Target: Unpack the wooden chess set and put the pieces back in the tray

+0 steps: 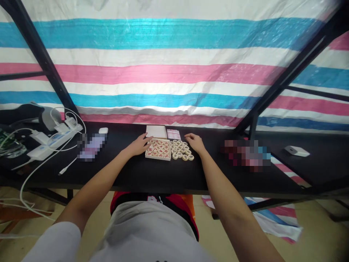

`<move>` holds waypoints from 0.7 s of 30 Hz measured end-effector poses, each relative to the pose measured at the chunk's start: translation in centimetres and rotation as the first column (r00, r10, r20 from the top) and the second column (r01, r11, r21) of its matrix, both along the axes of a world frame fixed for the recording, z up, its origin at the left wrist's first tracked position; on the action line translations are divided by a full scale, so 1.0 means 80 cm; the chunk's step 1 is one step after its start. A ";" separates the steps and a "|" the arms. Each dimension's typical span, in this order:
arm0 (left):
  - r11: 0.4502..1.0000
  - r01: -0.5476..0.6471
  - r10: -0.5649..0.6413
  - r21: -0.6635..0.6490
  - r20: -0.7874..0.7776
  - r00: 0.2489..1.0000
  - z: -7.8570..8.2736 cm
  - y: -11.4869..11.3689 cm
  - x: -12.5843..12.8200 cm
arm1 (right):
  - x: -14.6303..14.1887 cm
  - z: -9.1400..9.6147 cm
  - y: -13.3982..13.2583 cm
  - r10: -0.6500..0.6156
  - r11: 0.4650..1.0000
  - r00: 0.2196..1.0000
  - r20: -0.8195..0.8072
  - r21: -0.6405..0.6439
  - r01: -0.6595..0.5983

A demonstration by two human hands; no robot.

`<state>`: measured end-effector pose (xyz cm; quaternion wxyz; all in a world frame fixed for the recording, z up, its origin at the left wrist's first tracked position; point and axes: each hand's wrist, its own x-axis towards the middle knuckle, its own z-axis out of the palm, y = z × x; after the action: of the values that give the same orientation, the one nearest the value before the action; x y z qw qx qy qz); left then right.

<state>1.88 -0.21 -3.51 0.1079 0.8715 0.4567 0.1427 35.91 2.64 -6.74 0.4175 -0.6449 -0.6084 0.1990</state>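
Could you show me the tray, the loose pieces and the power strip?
Tray (157,158): head view, on its front wall.
Loose pieces (182,150): head view, on a piece near the middle.
Power strip (51,145): head view, on its long body.

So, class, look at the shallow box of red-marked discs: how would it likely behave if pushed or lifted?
The box looks low and wide, so it would probably slide rather than tip. The red-marked discs fill much of it, so it may feel fairly heavy. With no lid over them, they could spill if it tilts.
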 end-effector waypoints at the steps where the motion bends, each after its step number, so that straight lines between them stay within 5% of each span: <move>1: 1.000 -0.002 0.002 -0.008 -0.012 1.000 0.001 -0.001 0.001 | 0.002 0.000 -0.002 0.022 1.000 1.000 0.014 -0.011 -0.022; 16: 1.000 0.007 -0.007 -0.029 0.015 1.000 -0.006 -0.003 0.007 | -0.007 0.013 -0.007 0.086 0.995 0.972 0.219 -0.068 -0.073; 21: 0.994 -0.007 -0.005 0.112 0.111 0.994 -0.003 -0.002 0.007 | -0.009 0.014 -0.007 0.125 0.991 0.964 0.236 -0.076 -0.110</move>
<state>2.45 -0.38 -3.76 0.0840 0.8667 0.4416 0.2163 35.22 2.05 -5.61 0.3081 -0.6396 -0.6853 0.1627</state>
